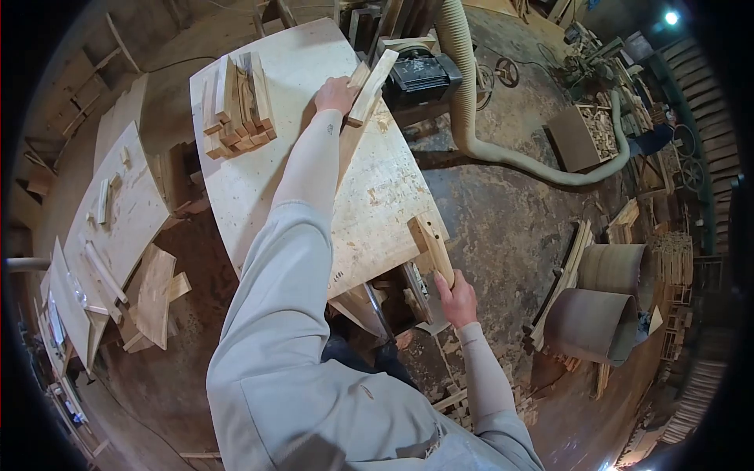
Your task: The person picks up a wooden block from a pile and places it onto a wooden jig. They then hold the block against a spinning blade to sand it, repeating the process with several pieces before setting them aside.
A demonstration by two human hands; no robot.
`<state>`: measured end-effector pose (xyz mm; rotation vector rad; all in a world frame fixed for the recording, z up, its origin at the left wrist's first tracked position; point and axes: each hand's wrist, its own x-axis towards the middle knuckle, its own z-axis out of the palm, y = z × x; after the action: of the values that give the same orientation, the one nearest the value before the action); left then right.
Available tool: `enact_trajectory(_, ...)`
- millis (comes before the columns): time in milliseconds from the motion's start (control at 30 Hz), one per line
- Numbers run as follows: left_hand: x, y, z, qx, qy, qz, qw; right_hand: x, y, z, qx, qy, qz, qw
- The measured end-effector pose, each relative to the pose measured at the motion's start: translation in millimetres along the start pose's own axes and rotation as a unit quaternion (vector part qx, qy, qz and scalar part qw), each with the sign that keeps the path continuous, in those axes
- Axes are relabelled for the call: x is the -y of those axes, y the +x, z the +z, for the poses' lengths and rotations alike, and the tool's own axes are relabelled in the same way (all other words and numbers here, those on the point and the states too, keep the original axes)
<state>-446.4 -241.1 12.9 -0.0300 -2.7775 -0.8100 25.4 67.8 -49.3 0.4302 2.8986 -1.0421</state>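
Observation:
My left hand (336, 96) reaches across the pale worktop (377, 188), its fingers closed at a short wooden piece (359, 75) at the far edge. Beside that piece a longer light wooden bar (372, 89) stands at a slant; the hand partly hides how the two meet. My right hand (457, 300) is wrapped around the lower end of a wooden piece with dark holes (433, 250), held at the near right corner of the worktop. To the left of my left arm lies a stack of wooden strips (239, 106).
A black motor (418, 76) sits at the worktop's far right edge, beside a ribbed hose (462, 78) that runs across the floor. Side boards (118, 196) with loose wood stand at left. Two round drums (591, 323) and timber lie right. A person's sleeve (653, 140) shows farther back.

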Motion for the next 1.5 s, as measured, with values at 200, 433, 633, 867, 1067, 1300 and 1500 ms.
enact_trajectory(200,2.7,-6.2,0.1,-0.026,0.001,0.007,1.0,11.6,-3.7,-15.5,0.014,0.04,-0.004,0.999)
enact_trajectory(433,2.0,-23.1,6.9,-0.082,-0.052,0.019,0.995,8.3,-5.3,-15.5,0.004,-0.01,0.003,1.0)
enact_trajectory(633,8.1,-23.7,-0.8,-0.118,-0.084,0.054,0.988,18.7,-8.1,-27.3,0.008,0.005,0.001,1.0)
enact_trajectory(867,18.6,-45.6,-4.9,-0.122,-0.077,0.008,0.99,36.3,-9.1,-40.1,0.029,0.0,0.025,0.999)
enact_trajectory(1067,23.3,-32.2,10.9,-0.014,-0.085,-0.049,0.995,34.2,-7.6,-47.0,0.048,-0.036,0.03,0.998)
enact_trajectory(1300,25.4,12.7,36.3,-0.018,-0.127,-0.048,0.991,38.4,-6.3,-47.8,0.062,-0.025,0.04,0.997)
enact_trajectory(1500,22.2,15.1,35.4,-0.052,-0.119,-0.029,0.991,36.1,-4.4,-39.8,0.052,-0.005,0.031,0.998)
